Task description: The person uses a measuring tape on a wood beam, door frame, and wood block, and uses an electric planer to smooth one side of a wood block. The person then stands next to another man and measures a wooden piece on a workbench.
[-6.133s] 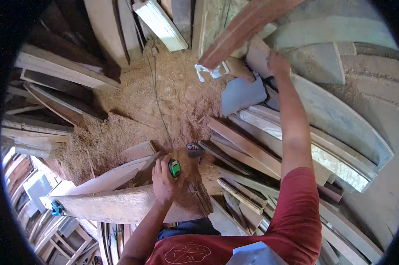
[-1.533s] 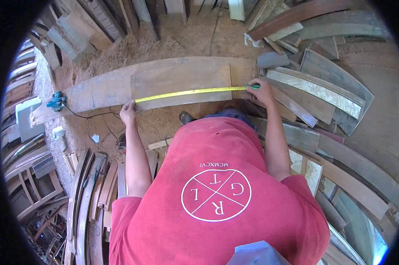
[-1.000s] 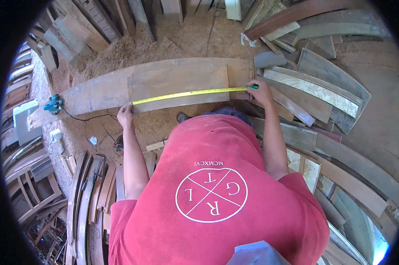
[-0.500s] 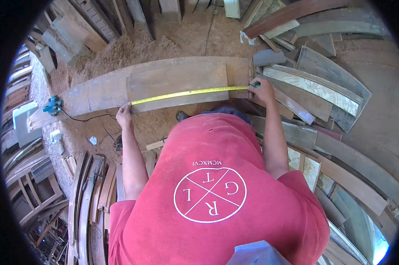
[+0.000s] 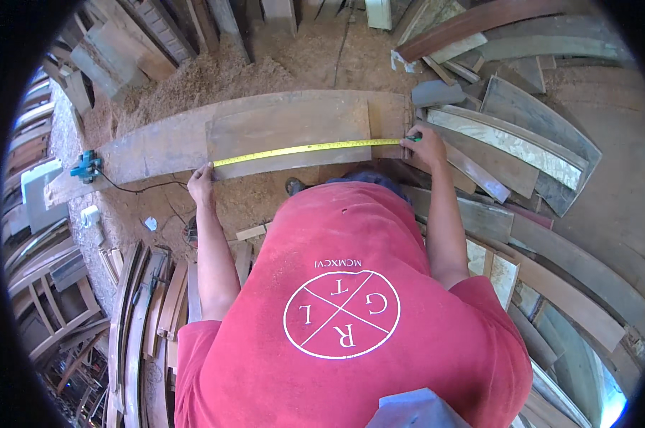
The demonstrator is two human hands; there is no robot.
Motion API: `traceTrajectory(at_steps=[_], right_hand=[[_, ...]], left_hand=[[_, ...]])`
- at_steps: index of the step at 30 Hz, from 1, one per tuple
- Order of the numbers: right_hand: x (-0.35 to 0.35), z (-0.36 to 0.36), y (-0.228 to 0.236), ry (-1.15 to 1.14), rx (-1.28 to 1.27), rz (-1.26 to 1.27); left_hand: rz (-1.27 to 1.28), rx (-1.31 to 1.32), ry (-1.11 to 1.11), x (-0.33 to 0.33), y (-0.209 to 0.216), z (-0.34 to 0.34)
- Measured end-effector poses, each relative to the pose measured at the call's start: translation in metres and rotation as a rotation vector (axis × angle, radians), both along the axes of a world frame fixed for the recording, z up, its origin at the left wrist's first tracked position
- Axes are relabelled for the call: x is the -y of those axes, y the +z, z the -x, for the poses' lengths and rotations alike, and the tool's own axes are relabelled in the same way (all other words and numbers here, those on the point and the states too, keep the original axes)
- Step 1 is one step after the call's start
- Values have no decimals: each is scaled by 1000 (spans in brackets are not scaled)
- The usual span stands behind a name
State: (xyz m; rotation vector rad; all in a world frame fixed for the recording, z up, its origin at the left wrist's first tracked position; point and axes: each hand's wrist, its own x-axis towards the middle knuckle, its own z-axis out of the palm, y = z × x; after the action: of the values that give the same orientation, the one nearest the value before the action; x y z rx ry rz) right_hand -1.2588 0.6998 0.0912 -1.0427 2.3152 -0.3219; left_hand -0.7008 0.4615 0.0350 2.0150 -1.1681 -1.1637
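A yellow steel tape measure [image 5: 308,149] is stretched along a long curved wooden board [image 5: 287,125], pinned down by the left hand [image 5: 202,180] and gripped at its case by the right hand [image 5: 426,145].

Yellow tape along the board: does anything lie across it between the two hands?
Nothing visible does. The yellow tape runs unbroken over the bare wooden board from the left hand to the right hand, which pins its far end.
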Motion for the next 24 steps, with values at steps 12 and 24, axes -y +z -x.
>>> traceTrajectory(at_steps=[12, 24], right_hand=[[9, -10, 0, 11, 41, -30], [19, -27, 4, 27, -31, -19]], left_hand=[[-176, -282, 14, 21, -14, -30], [-177, -320, 31, 27, -18, -34]])
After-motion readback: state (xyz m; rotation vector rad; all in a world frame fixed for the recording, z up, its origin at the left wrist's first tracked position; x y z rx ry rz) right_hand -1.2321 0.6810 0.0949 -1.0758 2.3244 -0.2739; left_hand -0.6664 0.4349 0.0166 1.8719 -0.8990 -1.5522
